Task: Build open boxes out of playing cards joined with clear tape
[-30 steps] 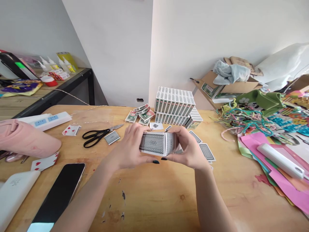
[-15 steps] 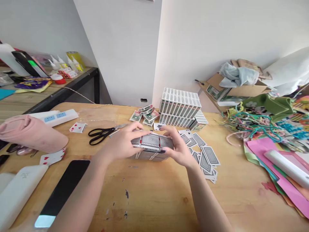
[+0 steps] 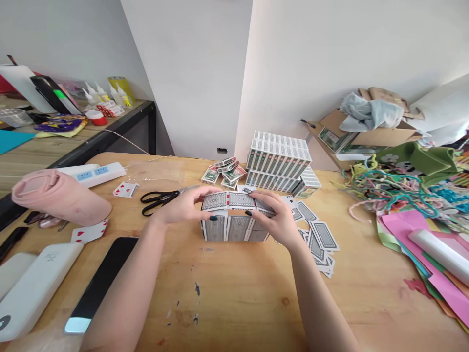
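Observation:
A box covered in grey-backed playing cards (image 3: pixel 238 228) stands on the table, its front facing me. On top lies a bowed lid of joined playing cards (image 3: pixel 242 199) with red bits at the seams. My left hand (image 3: pixel 188 205) grips the lid's left end, thumb at the front edge and fingers behind. At the right end, my right hand (image 3: pixel 274 214) pinches the lid the same way, its fingers over the top. A narrow gap shows brown between lid and box front. The box's back is hidden.
Black scissors (image 3: pixel 160 199) lie left of the box. Loose playing cards (image 3: pixel 318 242) are spread to the right. Behind stand stacked card packs (image 3: pixel 276 159) and a small pile of packs (image 3: pixel 225 172). A phone (image 3: pixel 104 278) and a pink roll (image 3: pixel 62 198) lie at left.
The lid has tilted, so its front edge sits higher and more of the box front shows. Both hands have kept hold of its ends. The view has swung slightly left.

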Available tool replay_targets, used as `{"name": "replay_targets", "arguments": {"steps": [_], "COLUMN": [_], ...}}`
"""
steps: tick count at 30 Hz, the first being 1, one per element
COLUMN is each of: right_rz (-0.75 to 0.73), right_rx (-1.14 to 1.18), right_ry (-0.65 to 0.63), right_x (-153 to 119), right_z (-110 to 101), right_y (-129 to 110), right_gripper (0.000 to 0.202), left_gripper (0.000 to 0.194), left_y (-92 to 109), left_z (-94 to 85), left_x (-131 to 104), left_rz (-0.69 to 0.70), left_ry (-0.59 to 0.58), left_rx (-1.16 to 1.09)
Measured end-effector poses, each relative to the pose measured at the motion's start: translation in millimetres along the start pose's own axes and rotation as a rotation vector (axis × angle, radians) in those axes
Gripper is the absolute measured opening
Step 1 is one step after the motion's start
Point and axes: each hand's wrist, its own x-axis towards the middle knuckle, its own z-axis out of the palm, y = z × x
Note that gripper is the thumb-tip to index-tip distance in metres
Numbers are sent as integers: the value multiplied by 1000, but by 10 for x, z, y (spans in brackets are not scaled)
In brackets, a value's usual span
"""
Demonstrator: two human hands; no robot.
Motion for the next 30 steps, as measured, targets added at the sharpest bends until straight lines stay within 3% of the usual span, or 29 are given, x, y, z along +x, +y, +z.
{"name": "replay_targets", "arguments": {"steps": [4,8,10,14,16,23,30], "right_rz": [-77,44,152,500,607,672,618], "right_rx": [-193,-376,-289,204,448,964,1018], "right_ry": [239,517,432,-1,-121,-73,-142], "right_x": [14,-30,-65,-97,-90,-72,-64], "right_z": [70,140,170,255,318,434,384], "right_y": [-50,-281,-426,-609,-628,-553,-494], "right_gripper": [19,16,18,20,20,27,30], "left_gripper": [64,62,63,63,61,52,50], "left_y": [25,97,120,176,218,274,204], "left_z": [94,216,261,342,381,434,416], "left_x": [70,111,121,117,109,133,181], "left_rz": [-96,-205,-228,-206,-201,-192,-248], "left_ry": [-37,53,93,92,83,222,204], "left_rx": [-190,-267,-317,-342,-297,-180,-374]}}
